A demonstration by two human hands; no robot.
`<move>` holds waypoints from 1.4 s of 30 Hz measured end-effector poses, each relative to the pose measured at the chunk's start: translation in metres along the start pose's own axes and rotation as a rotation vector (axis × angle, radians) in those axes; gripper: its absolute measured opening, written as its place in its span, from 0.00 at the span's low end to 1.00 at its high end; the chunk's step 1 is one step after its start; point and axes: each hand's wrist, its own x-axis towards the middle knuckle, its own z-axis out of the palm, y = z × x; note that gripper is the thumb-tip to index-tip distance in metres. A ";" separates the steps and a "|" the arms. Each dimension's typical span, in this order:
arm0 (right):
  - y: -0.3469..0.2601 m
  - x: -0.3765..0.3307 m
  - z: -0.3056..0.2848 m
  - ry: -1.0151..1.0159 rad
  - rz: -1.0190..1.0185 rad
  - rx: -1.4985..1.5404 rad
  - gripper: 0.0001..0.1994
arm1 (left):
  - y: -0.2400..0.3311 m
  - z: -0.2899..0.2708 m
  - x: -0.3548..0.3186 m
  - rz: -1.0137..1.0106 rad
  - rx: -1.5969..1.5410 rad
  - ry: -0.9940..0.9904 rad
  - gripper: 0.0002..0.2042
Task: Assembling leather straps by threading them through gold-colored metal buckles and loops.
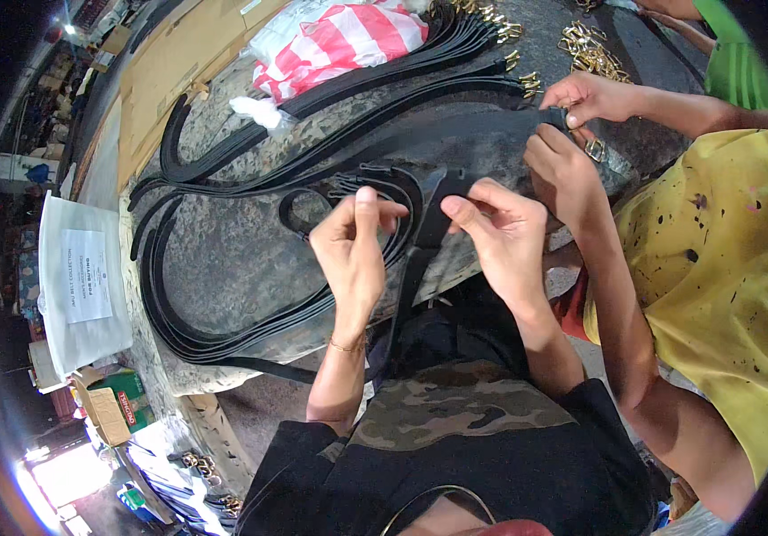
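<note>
A black belt strap [432, 219] is pinched between the thumb and fingers of my right hand [509, 241]. Its folded, slotted end points up, and the rest of the strap hangs down in front of my black shirt. Just to the left, my left hand [351, 255] is raised with its thumb up and fingers curled; whether anything small is in them cannot be seen. Behind that hand lie the ends of a bundle of black straps [196, 344], which curves round the left of the table. A small coiled black strap [299, 213] rests beside my left hand.
More black straps with gold buckles [500, 31] lie across the stone-like table [214, 232], near a red-and-white striped bag [339, 45]. Loose gold buckles [591, 52] are piled farther right. At right, a co-worker in yellow [705, 241] holds a strap and buckle close to my right hand.
</note>
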 end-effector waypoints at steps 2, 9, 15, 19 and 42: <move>0.004 0.001 0.003 0.010 -0.049 -0.049 0.08 | 0.001 0.010 -0.005 0.023 -0.050 0.002 0.10; 0.001 0.004 -0.001 -0.075 -0.082 -0.128 0.08 | 0.001 0.013 -0.002 0.170 0.097 -0.105 0.06; 0.007 0.003 -0.003 -0.044 0.042 0.077 0.07 | 0.006 0.010 0.002 0.032 0.119 -0.242 0.10; 0.008 0.004 -0.001 -0.012 -0.070 0.007 0.06 | -0.004 0.027 -0.009 -0.041 -0.025 -0.256 0.13; 0.016 0.028 -0.011 -0.131 0.110 0.276 0.10 | -0.031 0.005 -0.029 -0.388 -0.769 -0.609 0.24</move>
